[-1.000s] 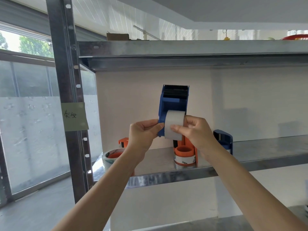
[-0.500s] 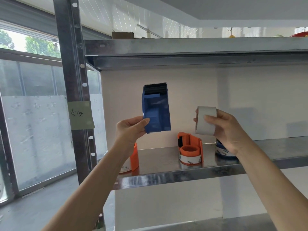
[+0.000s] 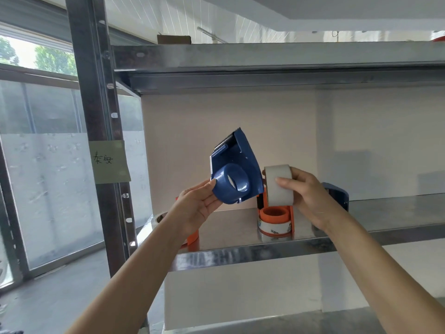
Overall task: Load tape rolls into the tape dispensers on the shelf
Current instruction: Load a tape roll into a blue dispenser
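Shelves of shiny grey metal (image 3: 240, 255) fill the space behind both hands, and the hands are held up in front of the middle shelf. A tall metal post with holes (image 3: 96, 116) stands to the left of the left hand, and a green paper note with black writing (image 3: 109, 161) is stuck on it. A big window with frosted glass (image 3: 48, 177) is further left, past the post.

The left hand (image 3: 195, 208) holds a blue plastic tape dispenser (image 3: 234, 174) up in the air. The fingers curl under its round bottom edge and the thumb presses on the near side. The dispenser is tilted, with its toothed cutting end pointing up. Its round blue hub faces us and has no tape on it.

The right hand (image 3: 310, 196) holds a white roll of tape (image 3: 279, 184). The thumb lies across the front of the roll and the fingers wrap around the back. The roll stands on its edge, just beside the right side of the blue dispenser. I cannot tell if they touch.

Below and between the two hands, an orange tape dispenser with a clear roll in it (image 3: 275, 220) sits on the shelf. Behind the right hand, a dark blue dispenser (image 3: 337, 195) peeks out. Under the left wrist, another orange dispenser (image 3: 192, 237) is mostly hidden on the shelf.
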